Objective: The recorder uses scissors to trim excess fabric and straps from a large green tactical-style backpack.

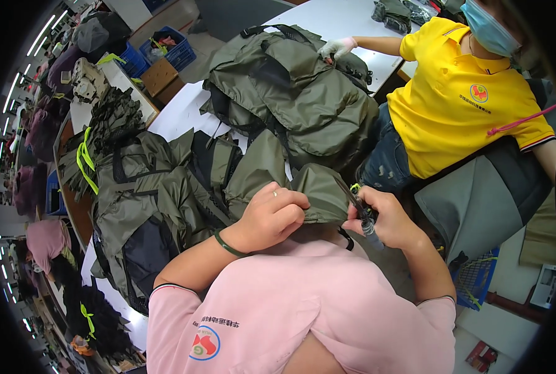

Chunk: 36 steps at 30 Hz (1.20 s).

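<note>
My left hand (275, 215) is closed, its curled fingers pinching the edge of an olive-green fabric backpack piece (320, 190) close to my body. A green bangle (228, 244) circles that wrist. On the right, my right hand (387, 218) grips thread snips (366, 215) with dark blades and a grey-wrapped handle. The blades point up and left, beside the fabric's right edge. The fingers partly hide the snips. More olive backpack parts with black mesh and straps (159, 193) spread leftward from the held piece.
Across the white table (178, 115), a person in a yellow shirt (461, 106) rests a gloved hand (338, 48) on a large olive backpack (290, 93). Blue crates (172, 50) stand at the far left. Bundled dark straps (113, 121) with a neon tie lie left; grey fabric (477, 199) hangs right.
</note>
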{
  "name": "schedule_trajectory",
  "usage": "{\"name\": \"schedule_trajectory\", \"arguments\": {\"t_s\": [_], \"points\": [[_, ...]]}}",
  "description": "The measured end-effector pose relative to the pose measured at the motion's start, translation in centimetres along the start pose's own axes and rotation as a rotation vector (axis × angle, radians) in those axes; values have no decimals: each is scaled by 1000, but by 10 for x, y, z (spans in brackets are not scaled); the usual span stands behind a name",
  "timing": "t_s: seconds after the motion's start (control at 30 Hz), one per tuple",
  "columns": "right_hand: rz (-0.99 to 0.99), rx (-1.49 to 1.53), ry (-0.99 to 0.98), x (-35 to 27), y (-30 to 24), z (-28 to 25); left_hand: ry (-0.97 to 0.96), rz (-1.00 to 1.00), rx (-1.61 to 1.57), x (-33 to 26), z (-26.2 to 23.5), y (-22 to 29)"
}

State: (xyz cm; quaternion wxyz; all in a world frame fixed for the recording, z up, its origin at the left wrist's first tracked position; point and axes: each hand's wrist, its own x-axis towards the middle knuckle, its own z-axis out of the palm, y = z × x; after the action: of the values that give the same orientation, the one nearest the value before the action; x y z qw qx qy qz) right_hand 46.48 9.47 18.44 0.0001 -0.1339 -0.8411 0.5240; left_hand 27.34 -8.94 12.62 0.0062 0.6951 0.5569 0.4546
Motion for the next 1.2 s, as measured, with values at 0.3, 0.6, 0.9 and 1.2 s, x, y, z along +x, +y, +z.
{"name": "schedule_trajectory", "arguments": {"t_s": [0.3, 0.6, 0.9, 1.2], "points": [[-52, -45, 18, -6, 11, 10, -25, 31, -35, 0, -4, 4], [-307, -739, 208, -22, -12, -36, -29, 35, 3, 8, -5, 4], [-268, -967, 115, -33, -22, -42, -7, 87, 35, 12, -2, 5], [-289, -980, 103, -31, -15, -40, -14, 82, 37, 11, 0, 6]]}}
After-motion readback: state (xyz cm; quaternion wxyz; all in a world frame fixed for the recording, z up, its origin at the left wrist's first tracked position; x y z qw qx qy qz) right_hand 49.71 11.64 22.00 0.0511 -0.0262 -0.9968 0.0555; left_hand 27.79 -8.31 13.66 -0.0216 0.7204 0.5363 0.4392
